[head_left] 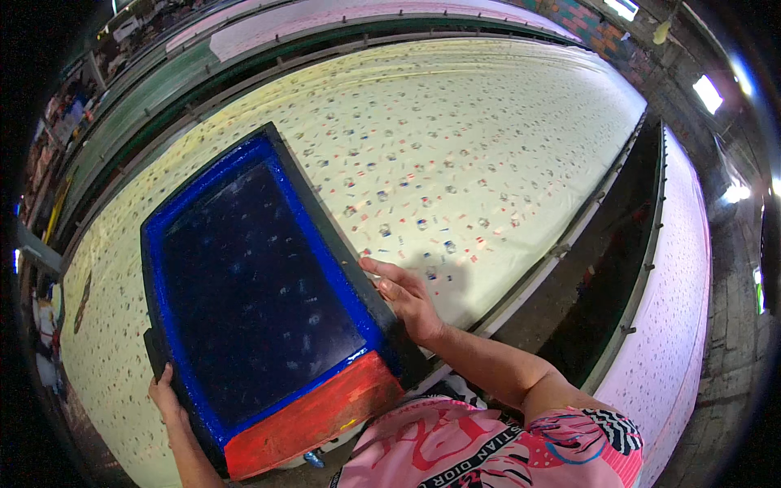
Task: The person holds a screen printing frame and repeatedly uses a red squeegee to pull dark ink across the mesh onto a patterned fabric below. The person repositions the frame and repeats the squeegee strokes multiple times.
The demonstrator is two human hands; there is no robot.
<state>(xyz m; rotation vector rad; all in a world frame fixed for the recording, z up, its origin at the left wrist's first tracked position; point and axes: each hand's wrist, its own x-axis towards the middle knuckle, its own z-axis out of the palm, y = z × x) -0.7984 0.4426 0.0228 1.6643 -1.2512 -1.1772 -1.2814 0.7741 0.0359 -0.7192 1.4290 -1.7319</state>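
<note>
A large screen printing frame [260,285] slants across the left half of the view, above the pale printed fabric [488,122]. Its mesh is dark, ringed with glossy blue, with black sides and a red band [317,415] along the near end. My left hand [168,397] grips the frame's left side near the near corner, thumb on top and the other fingers hidden beneath. At the frame's right side, my right hand [411,301] holds the edge with bent fingers; its grip is only partly visible.
Small red, blue and grey motifs dot the fabric on the long table. A rail [561,248] with small stops edges its right side. Beyond a dark gap stands another long table [667,325] with pinkish cloth; a further green-and-pink table [163,98] lies across the far left.
</note>
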